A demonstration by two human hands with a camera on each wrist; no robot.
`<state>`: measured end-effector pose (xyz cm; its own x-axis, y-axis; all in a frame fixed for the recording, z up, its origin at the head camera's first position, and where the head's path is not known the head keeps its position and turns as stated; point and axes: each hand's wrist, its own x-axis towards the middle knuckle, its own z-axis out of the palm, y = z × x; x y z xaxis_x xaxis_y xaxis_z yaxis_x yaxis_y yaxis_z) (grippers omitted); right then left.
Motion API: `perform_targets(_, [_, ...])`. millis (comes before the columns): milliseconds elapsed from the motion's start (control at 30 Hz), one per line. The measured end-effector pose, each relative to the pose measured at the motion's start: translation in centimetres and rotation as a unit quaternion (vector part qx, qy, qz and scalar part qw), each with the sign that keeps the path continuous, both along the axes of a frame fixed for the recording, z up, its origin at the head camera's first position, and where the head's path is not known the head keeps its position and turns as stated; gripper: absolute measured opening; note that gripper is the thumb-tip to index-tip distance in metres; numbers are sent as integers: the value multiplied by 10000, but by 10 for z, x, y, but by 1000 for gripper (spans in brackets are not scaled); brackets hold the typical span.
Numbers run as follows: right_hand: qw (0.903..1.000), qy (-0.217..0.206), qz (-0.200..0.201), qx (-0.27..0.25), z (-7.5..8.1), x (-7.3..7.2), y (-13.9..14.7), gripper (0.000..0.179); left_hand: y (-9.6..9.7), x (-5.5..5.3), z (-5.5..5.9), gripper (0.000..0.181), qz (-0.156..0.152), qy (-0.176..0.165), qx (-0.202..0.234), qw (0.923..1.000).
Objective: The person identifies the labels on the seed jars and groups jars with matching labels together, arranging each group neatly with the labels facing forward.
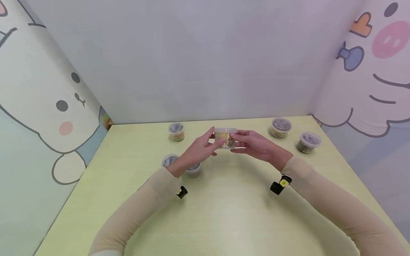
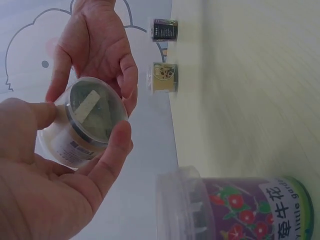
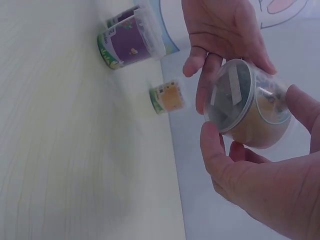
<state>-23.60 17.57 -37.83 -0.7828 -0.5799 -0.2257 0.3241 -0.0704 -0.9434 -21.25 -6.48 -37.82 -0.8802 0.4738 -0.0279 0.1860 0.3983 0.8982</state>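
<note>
Both hands hold a small round plastic tub (image 1: 225, 138) above the table. Its clear lid faces up, and a yellow label runs round its side. The left hand (image 1: 201, 146) grips the tub from the left, thumb across the front. From the right, the right hand (image 1: 254, 145) pinches it, thumb on the front near the lid and fingers behind. In the left wrist view the tub (image 2: 95, 117) shows a see-through flat end with a pale strip over greyish contents. The same end of the tub (image 3: 235, 95) shows in the right wrist view.
An orange-labelled tub (image 1: 176, 132) stands at the back left. Two purple-labelled tubs, one a tub (image 1: 193, 170) partly behind the left forearm, stand nearer. At right are a yellowish tub (image 1: 280, 128) and a dark tub (image 1: 308, 142). A pale wall (image 1: 198, 64) closes the table's back.
</note>
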Motion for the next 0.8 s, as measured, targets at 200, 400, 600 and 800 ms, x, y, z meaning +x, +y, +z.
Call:
perform_targets(200, [9997,180,-88,121,2,1,1,66,-3,-2,-1,85,-38,-42,210,9998])
perform_targets(400, [9995,168,-226,141,4,1,0,67,-7,-4,-2,78,-86,-47,210,9997])
perform_targets(600, [9997,68,-218,63,5,2,-3,64,-9,-4,-2,73,-121,-39,204,9997])
perform_targets(800, [9998,181,-86,-57,1,0,-6,62,-12,-3,0,72,-75,-50,142,9999])
